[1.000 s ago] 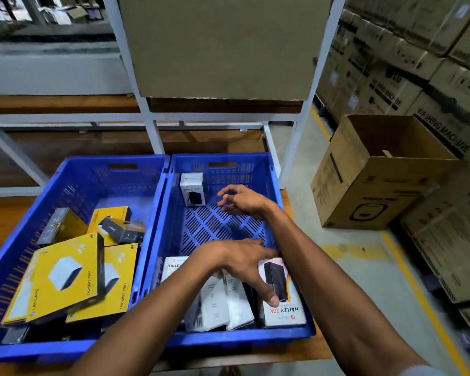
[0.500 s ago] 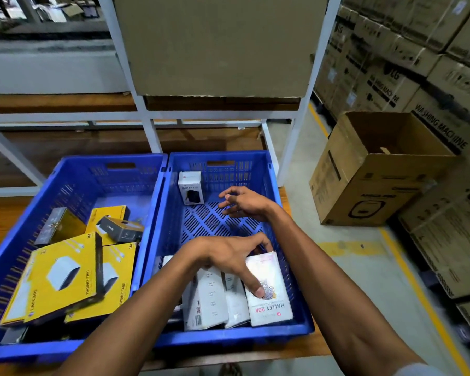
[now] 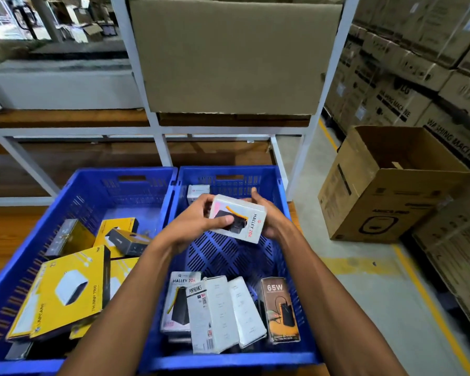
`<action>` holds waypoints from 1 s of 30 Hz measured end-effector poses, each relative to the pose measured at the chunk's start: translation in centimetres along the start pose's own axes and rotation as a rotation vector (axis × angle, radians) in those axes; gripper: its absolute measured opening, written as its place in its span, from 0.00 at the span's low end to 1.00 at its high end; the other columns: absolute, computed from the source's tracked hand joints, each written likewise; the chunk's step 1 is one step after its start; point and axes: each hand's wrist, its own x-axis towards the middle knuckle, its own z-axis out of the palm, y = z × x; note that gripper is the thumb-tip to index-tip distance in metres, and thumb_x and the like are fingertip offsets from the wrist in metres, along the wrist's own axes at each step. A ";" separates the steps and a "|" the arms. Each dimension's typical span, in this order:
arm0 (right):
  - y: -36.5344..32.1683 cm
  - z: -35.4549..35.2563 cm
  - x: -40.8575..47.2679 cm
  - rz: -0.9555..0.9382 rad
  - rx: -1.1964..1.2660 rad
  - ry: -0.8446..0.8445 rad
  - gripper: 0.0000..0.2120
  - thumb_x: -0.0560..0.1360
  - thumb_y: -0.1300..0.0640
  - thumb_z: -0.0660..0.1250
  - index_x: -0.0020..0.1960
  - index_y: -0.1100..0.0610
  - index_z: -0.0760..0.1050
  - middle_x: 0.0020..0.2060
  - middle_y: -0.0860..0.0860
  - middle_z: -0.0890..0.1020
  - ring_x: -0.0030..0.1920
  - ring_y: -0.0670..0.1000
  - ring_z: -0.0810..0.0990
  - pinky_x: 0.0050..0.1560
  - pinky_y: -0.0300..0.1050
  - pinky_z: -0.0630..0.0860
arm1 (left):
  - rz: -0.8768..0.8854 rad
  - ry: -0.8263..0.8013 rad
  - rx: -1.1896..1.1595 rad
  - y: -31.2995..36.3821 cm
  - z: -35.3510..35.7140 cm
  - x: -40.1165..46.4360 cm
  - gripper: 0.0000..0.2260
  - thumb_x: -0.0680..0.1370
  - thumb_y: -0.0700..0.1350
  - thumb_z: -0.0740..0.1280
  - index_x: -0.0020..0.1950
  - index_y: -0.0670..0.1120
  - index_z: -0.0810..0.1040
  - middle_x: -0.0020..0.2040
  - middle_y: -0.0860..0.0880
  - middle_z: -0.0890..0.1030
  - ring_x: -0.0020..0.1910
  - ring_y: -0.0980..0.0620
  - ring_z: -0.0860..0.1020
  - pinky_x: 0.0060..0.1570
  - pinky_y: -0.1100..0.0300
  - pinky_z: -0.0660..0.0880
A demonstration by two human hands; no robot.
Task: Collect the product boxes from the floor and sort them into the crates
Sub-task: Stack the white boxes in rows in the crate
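A white "Halley 20K" box (image 3: 239, 218) is held above the middle of the right blue crate (image 3: 299, 356). My left hand (image 3: 193, 223) grips its left side with the thumb on its face. Cupped around its right edge and back is my right hand (image 3: 269, 215). Several white and dark product boxes (image 3: 217, 313) lie at the near end of this crate, and a small white box (image 3: 198, 191) stands at its far end. The left blue crate (image 3: 17, 267) holds yellow boxes (image 3: 63, 291) and dark ones (image 3: 125, 240).
Both crates sit on a wooden shelf board (image 3: 3, 229) inside a white metal rack (image 3: 158, 123). A large cardboard sheet (image 3: 234, 55) stands on the shelf above. An open carton (image 3: 391, 183) rests on the floor at right, with stacked washing-machine cartons (image 3: 418, 63) behind.
My left hand lifted the Halley 20K box from the near end of the right crate up to its middle. My right hand closed in and took hold of its right side.
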 end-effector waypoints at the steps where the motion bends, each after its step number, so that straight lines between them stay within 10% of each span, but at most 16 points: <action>1: 0.0 -0.1 0.3 0.020 0.063 -0.020 0.37 0.83 0.31 0.49 0.64 0.61 0.81 0.54 0.63 0.86 0.52 0.61 0.86 0.60 0.59 0.79 | -0.014 0.032 -0.025 -0.5 -0.1 0.2 0.33 0.67 0.52 0.84 0.67 0.48 0.75 0.64 0.44 0.83 0.63 0.48 0.83 0.67 0.49 0.77; 5: 0.0 -0.4 0.2 -0.011 0.171 -0.167 0.43 0.77 0.25 0.56 0.75 0.60 0.72 0.68 0.65 0.79 0.67 0.66 0.79 0.61 0.66 0.80 | -0.062 0.259 -0.212 -1.7 0.9 0.5 0.27 0.75 0.47 0.80 0.68 0.47 0.70 0.64 0.43 0.82 0.61 0.46 0.84 0.64 0.45 0.80; 8: 0.0 -0.3 -0.5 -0.127 0.141 -0.248 0.30 0.81 0.43 0.69 0.74 0.62 0.72 0.69 0.68 0.76 0.68 0.65 0.78 0.67 0.66 0.77 | -0.048 0.343 -0.226 -2.4 1.5 1.0 0.28 0.76 0.55 0.78 0.70 0.54 0.68 0.61 0.49 0.84 0.59 0.48 0.84 0.63 0.40 0.80; 15: 0.1 0.1 0.0 -0.243 0.157 -0.036 0.26 0.75 0.73 0.73 0.71 0.66 0.71 0.62 0.65 0.81 0.44 0.51 0.86 0.35 0.38 0.80 | -0.120 0.380 0.439 -3.4 0.7 2.6 0.25 0.72 0.65 0.77 0.58 0.51 0.77 0.55 0.52 0.80 0.53 0.52 0.80 0.47 0.54 0.75; 22: 0.8 -0.2 1.2 -0.239 -0.101 0.060 0.22 0.78 0.69 0.70 0.69 0.53 0.76 0.61 0.56 0.84 0.59 0.56 0.85 0.46 0.47 0.83 | -0.060 0.336 0.663 -4.2 0.8 5.7 0.23 0.76 0.50 0.79 0.69 0.46 0.80 0.61 0.48 0.84 0.59 0.47 0.83 0.59 0.55 0.78; 30: 0.3 1.7 5.0 -0.190 -0.281 0.294 0.26 0.67 0.23 0.68 0.52 0.41 0.77 0.52 0.51 0.87 0.51 0.54 0.88 0.45 0.59 0.86 | -0.002 0.396 0.772 -4.0 0.3 8.5 0.17 0.76 0.43 0.77 0.59 0.47 0.73 0.52 0.48 0.82 0.51 0.46 0.82 0.52 0.46 0.82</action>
